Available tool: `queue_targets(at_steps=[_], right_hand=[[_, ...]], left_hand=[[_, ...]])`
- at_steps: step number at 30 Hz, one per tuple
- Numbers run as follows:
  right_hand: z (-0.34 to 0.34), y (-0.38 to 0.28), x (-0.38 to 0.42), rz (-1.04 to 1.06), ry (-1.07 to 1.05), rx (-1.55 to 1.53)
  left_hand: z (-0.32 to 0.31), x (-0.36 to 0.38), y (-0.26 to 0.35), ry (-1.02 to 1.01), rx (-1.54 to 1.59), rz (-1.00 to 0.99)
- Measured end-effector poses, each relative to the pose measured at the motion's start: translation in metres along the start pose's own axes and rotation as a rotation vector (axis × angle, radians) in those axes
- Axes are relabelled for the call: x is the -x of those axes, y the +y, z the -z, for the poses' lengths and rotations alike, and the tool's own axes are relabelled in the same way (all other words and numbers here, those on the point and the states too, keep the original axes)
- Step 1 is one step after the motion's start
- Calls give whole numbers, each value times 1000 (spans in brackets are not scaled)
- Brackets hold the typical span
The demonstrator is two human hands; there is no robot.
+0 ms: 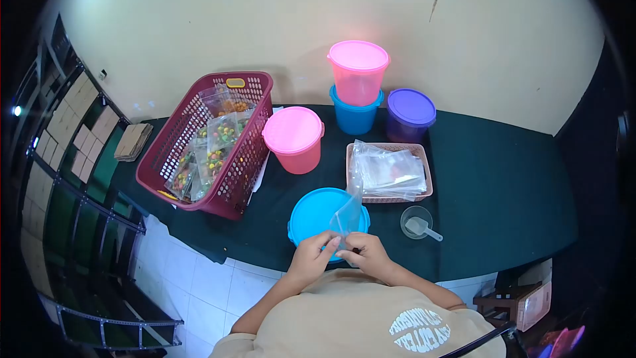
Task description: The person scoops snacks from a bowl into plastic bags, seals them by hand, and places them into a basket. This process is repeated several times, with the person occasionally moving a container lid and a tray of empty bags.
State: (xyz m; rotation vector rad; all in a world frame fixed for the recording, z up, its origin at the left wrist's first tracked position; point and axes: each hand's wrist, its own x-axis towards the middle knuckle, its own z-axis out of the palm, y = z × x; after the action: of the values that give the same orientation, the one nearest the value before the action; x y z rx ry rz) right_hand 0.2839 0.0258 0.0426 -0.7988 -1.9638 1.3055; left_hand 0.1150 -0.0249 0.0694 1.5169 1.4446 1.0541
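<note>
My left hand (pixel 313 254) and my right hand (pixel 366 252) meet just above the near edge of a blue lidded tub (pixel 317 211). Together they pinch the bottom of a small clear plastic bag (pixel 349 215), which stands up between them over the blue lid. The bag looks empty. Right of my hands lies a small clear cup with a white scoop (pixel 418 223) in it. Behind it sits a pinkish tray (pixel 424 159) stacked with clear bags.
A maroon basket (pixel 171 149) at the left holds several bags of coloured candy. A pink tub (pixel 294 138) stands beside it. At the back, a pink tub (pixel 358 70) sits on a blue one (pixel 354 118), next to a purple tub (pixel 410 114). The dark tablecloth (pixel 503 185) covers the table.
</note>
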Motion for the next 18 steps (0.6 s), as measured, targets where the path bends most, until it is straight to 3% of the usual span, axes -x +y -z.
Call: queue_targets(at_steps=[4, 6, 7, 8, 10, 13, 15, 17, 18], right_hand=[[-1, 1, -1, 56, 48, -23], [3, 8, -2, -22, 155, -34], [7, 8, -3, -21, 156, -33], [11, 7, -5, 47, 259, 140], [23, 5, -10, 200, 391, 446], [22, -3, -10, 204, 481, 516], [15, 1, -6, 144, 485, 458], [13, -1, -3, 80, 267, 457], [11, -1, -1, 128, 181, 341]], left_hand=[[-2, -1, -6, 71, -58, -78], [-1, -2, -5, 114, -73, -92], [2, -2, -5, 145, -269, -65], [5, -2, -5, 176, -466, -35], [13, -1, -7, 210, -558, -79], [17, 2, -7, 254, -631, -135], [21, 1, -7, 276, -609, -147], [26, -2, -6, 294, -646, -437], [26, -3, -5, 288, -646, -438]])
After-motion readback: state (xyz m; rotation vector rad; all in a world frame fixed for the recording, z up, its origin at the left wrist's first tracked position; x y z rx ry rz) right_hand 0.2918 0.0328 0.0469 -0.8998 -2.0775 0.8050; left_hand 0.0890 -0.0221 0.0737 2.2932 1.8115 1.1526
